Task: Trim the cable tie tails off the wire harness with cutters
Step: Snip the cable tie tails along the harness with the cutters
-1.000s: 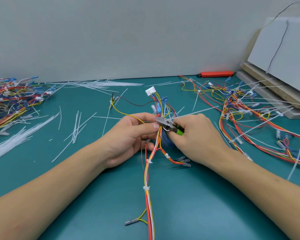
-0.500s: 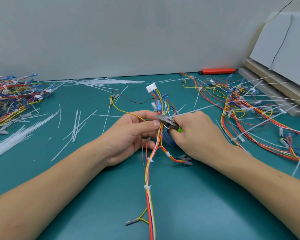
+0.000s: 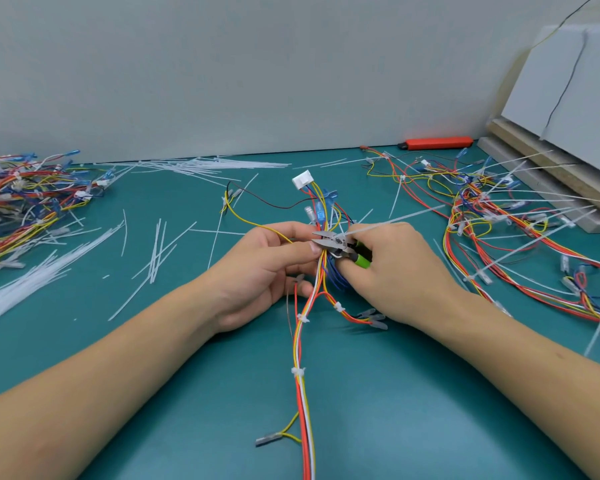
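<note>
L hand (image 3: 264, 271) palm-in, thumb and fingers pinching harness (image 3: 303, 344) at table centre. R hand (image 3: 392, 271) curled round cutters (image 3: 340, 247), blades parted at tie tail (image 3: 395, 221).

Cutters (image 3: 340, 245) between left hand (image 3: 260, 271), right hand (image 3: 395, 271).
</note>
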Action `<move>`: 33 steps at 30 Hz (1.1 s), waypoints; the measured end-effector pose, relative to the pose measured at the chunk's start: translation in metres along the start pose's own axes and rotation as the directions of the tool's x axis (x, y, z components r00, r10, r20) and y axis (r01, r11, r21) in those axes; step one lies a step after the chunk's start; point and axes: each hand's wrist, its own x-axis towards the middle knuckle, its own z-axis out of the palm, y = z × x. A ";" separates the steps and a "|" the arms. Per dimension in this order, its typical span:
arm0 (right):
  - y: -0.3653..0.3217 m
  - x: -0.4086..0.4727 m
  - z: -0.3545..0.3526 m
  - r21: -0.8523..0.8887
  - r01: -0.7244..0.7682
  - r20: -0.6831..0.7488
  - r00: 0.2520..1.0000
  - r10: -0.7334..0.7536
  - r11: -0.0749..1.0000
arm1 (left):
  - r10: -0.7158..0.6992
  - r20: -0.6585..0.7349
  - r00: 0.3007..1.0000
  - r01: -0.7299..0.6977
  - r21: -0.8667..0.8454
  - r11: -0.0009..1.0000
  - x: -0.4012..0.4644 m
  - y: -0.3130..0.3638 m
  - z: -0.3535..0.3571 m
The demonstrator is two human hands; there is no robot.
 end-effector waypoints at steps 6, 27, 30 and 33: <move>0.001 -0.001 0.001 -0.020 -0.047 0.012 0.999 0.047 0.999 | 0.000 0.015 1.000 0.000 0.002 1.000 0.001 -0.001 -0.002; -0.001 -0.002 -0.002 0.023 -0.046 -0.002 0.999 0.046 0.999 | -0.035 0.029 0.999 0.036 -0.026 0.999 0.002 -0.001 -0.005; -0.001 -0.002 -0.002 0.027 -0.064 0.000 0.998 0.064 0.998 | -0.040 0.027 0.999 0.041 -0.028 0.999 0.003 -0.001 -0.006; -0.002 -0.002 -0.002 0.021 -0.072 -0.003 0.997 0.072 0.997 | -0.044 0.033 0.999 0.044 -0.025 0.999 0.002 -0.001 -0.006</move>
